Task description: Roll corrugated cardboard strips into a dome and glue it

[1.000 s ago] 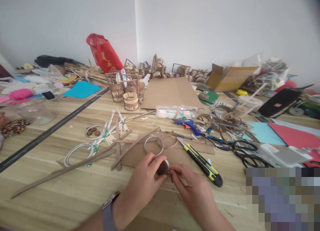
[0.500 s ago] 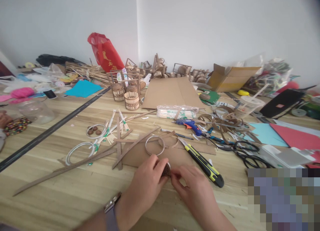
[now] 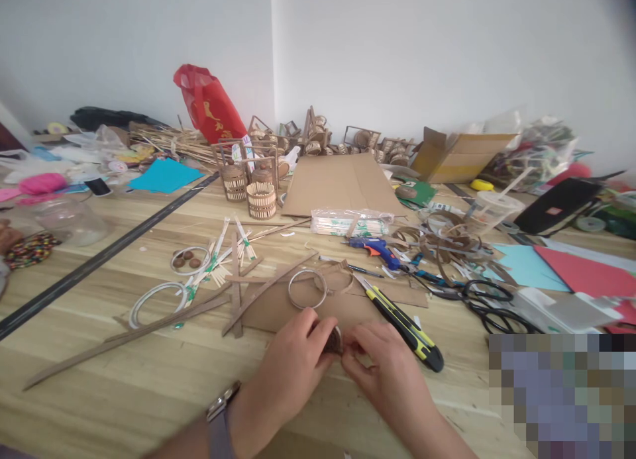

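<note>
My left hand (image 3: 293, 359), with a watch at the wrist, grips a small round brown piece (image 3: 332, 340) with a pale rim, which its fingers partly cover. Thumb and fingers of my right hand (image 3: 380, 359) are pinched together at the right edge of that piece; what they hold, if anything, is too small to tell. Just beyond the hands, a thin ring (image 3: 308, 306) lies on a flat piece of cardboard (image 3: 271, 311). To the right of the ring rests a yellow and black utility knife (image 3: 402, 323).
A blue glue gun (image 3: 380, 250), black scissors (image 3: 489, 303) and curled brown strips (image 3: 447, 237) lie to the right. Long strips (image 3: 149, 326) and a white ring (image 3: 136, 306) are on the left. Small slatted baskets (image 3: 261, 201) stand farther back. Another person's hand (image 3: 8, 237) shows at the left edge.
The fingers of my right hand have shifted slightly at the edge of the round piece, and a little more of that piece shows. My left hand has kept its grip.
</note>
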Demonstrator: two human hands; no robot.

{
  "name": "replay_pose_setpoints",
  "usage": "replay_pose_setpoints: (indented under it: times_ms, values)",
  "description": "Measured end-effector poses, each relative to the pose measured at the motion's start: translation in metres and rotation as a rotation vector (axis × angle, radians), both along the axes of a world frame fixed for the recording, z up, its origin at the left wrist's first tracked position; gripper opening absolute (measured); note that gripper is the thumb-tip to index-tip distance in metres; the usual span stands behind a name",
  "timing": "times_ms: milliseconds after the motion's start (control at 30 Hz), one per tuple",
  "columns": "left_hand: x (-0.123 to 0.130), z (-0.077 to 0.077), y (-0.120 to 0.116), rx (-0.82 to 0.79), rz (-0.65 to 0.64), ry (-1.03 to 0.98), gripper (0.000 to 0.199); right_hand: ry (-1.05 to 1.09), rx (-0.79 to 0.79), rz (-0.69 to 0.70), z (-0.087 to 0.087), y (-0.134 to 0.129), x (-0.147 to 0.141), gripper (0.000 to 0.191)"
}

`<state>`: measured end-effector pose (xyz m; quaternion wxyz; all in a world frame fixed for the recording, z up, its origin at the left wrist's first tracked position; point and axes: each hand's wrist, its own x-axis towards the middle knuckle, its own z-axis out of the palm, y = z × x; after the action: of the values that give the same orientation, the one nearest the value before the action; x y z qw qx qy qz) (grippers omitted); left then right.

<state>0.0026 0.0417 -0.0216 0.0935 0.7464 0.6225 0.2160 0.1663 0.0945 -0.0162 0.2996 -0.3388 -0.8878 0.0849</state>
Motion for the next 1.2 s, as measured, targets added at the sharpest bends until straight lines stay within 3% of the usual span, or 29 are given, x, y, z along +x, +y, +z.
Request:
replay_pose_setpoints:
  times_ms: [133,400,700,1200]
  values:
    - [-0.002,0.0011,0.0015,0.004,0.019,-0.017,0.041,0.022,-0.009,0.001,0.0033,0.0008,0.0009,0.014]
    - [-0.0023,0.0035,0.0026,0.023,0.047,-0.022,0.041,0.072,-0.172,-0.002,-0.0006,-0.0022,-0.0006,0.018]
    - [-0.0024,0.0011,0.0026,0.031,0.038,-0.01,0.042,0.091,-0.217,-0.033,-0.0008,-0.0038,-0.0029,0.022]
    - [-0.001,0.0023,0.0012,0.052,0.052,-0.107,0.043,0.072,-0.145,-0.015,0.0,-0.0039,-0.0033,0.021]
